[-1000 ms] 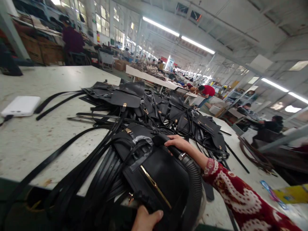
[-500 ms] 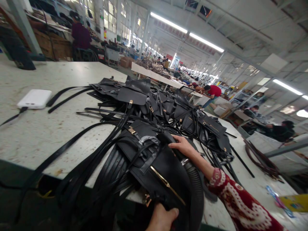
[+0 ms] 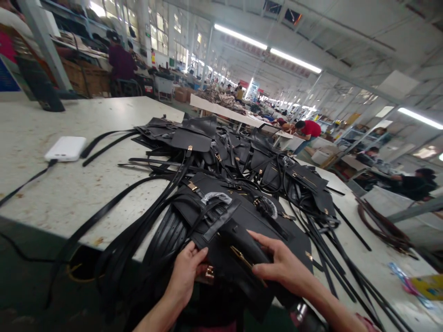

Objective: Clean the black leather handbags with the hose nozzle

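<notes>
A black leather bag (image 3: 273,216) with clear-wrapped handles and gold fittings lies at the near edge of the table. In front of it is a black leather piece (image 3: 224,258) with a gold zipper, its lower part hanging over the edge. My left hand (image 3: 183,272) pinches this piece by its left side, beside a gold clasp (image 3: 209,272). Across the zipper slants a black hose nozzle (image 3: 238,237), with my right hand (image 3: 280,263) closed around it. A metal clamp (image 3: 302,310) circles the hose below my right wrist. Fingertips under the leather are hidden.
Several black bags (image 3: 235,147) with long straps are heaped behind. A white power bank (image 3: 65,148) with a cable lies at left on the pale table (image 3: 114,193). Brown straps (image 3: 384,226) are at right. Long black straps (image 3: 117,249) hang over the front edge.
My right hand and the nozzle have come down from the bag's top onto the zippered piece. My left hand has moved up and left to its side edge.
</notes>
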Available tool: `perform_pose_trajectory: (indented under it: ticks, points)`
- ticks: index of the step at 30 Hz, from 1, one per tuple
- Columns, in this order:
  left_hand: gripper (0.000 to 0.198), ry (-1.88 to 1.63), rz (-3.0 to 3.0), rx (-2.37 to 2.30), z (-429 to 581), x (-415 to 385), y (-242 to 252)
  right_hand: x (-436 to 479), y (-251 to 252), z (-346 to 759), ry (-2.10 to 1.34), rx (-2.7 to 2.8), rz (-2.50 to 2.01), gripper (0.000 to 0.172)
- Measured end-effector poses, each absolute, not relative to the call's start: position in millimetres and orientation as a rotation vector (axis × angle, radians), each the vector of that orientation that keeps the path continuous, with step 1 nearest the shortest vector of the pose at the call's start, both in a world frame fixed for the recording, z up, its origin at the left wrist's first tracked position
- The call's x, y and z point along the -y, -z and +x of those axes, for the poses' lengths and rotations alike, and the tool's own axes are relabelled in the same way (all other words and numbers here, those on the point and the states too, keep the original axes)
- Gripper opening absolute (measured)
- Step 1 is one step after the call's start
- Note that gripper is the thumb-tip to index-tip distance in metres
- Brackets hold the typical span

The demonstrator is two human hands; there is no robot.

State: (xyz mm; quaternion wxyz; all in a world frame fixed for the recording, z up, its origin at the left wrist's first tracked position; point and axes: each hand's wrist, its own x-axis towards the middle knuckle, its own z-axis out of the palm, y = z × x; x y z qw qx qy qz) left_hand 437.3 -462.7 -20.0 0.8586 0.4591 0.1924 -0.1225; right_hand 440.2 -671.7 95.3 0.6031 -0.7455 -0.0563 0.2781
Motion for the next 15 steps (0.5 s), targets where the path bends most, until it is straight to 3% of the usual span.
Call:
perform_pose_trajectory:
  ticks: [4, 15]
  points:
    - [0.047, 0.108, 1.080, -0.453, 436.5, 482.9, 28.7, 657.3, -93.4, 436.7, -0.761, 0.197, -1.749, 0.061]
    - [0.049, 0.138, 0.958, -0.476, 418.1, 489.5, 59.2, 632.5, -85.1, 437.7, -0.738, 0.334, -1.861, 0.047]
